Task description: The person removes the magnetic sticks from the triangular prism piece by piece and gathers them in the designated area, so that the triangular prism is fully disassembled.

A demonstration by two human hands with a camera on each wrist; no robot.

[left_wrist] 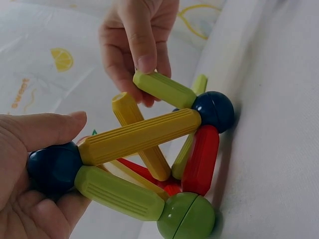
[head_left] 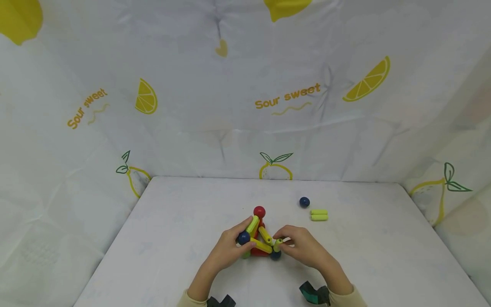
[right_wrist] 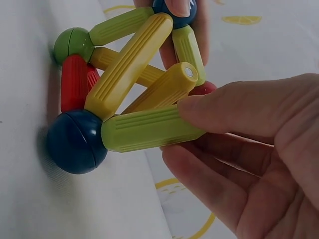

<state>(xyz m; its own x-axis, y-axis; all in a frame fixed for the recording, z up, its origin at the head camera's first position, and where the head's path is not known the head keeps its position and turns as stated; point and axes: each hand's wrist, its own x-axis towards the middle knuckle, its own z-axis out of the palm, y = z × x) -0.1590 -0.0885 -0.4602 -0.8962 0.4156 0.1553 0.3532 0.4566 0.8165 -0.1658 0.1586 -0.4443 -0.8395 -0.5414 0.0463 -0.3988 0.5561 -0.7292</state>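
My left hand (head_left: 226, 251) grips a dark blue ball (left_wrist: 55, 168) at the upper left corner of a frame of rods and balls. A yellow rod (left_wrist: 142, 135) joins that ball to a second blue ball (right_wrist: 77, 141) on the table. My right hand (right_wrist: 249, 154) pinches the free end of a light green rod (right_wrist: 152, 128), whose other end touches the second blue ball. Another yellow rod (head_left: 265, 235) slants up with one end free. A green ball (left_wrist: 186, 216) and a red rod (left_wrist: 201, 160) sit low in the frame, and a red ball (head_left: 259, 212) stands at its back.
Behind and right of my right hand, a loose blue ball (head_left: 304, 202) and two light green rods (head_left: 319, 215) lie on the white table (head_left: 184, 213). A cloth printed with lemons (head_left: 230, 149) hangs behind the table.
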